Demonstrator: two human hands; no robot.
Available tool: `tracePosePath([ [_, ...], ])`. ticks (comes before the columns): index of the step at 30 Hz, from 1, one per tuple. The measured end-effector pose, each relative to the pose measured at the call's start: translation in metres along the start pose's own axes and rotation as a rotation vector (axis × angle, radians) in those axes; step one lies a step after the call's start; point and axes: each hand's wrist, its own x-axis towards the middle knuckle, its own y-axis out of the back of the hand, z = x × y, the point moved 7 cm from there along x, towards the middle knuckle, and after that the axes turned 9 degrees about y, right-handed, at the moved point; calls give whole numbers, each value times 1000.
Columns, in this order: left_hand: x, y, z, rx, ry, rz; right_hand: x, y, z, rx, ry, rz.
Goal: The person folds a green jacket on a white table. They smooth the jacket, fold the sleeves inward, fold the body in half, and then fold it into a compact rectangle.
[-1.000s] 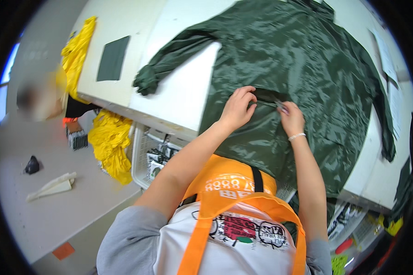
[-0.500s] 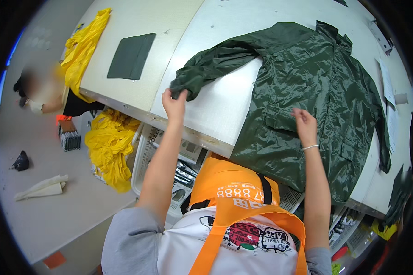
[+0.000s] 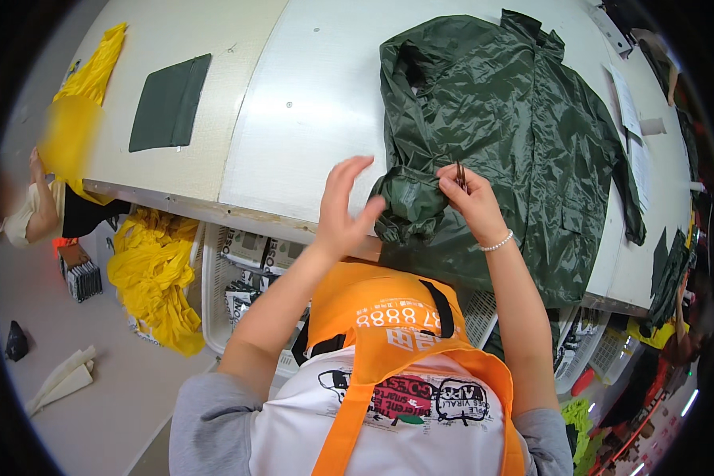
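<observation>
A glossy dark green rain jacket [image 3: 484, 103] lies spread on the table, collar at the far side. Its left-hand sleeve is folded down toward me, with the bunched cuff [image 3: 408, 202] between my hands. My left hand [image 3: 345, 202] is open beside that cuff, fingers apart, the thumb close to the fabric; whether it touches I cannot tell. In my right hand [image 3: 476, 206] are small thread snips [image 3: 461, 176], two narrow points sticking up from the closed fingers. Those fingertips meet the right edge of the bunched sleeve.
A folded dark green piece [image 3: 169, 103] lies on the white table [image 3: 293, 103] at the left. Yellow garments hang over the far-left corner and fill a heap [image 3: 155, 278] below. White crates [image 3: 214, 301] stand under the table edge. Another person [image 3: 40, 198] is at the left.
The sleeve, stretched out to the left before, is now folded in against the jacket body. My left hand has let go of its cuff; my right hand has moved left to it.
</observation>
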Motion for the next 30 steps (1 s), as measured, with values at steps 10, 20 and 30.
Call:
tracePosePath([
  [10,29,-78,-15,-435,548,-555,-38,19,-66,-545,464,256],
  [20,42,-81,39,-319,425,-398,-34,6,-81,-657,700,164],
  [30,30,-87,34,-271,559,-506,-23,13,-70,-577,471,92],
])
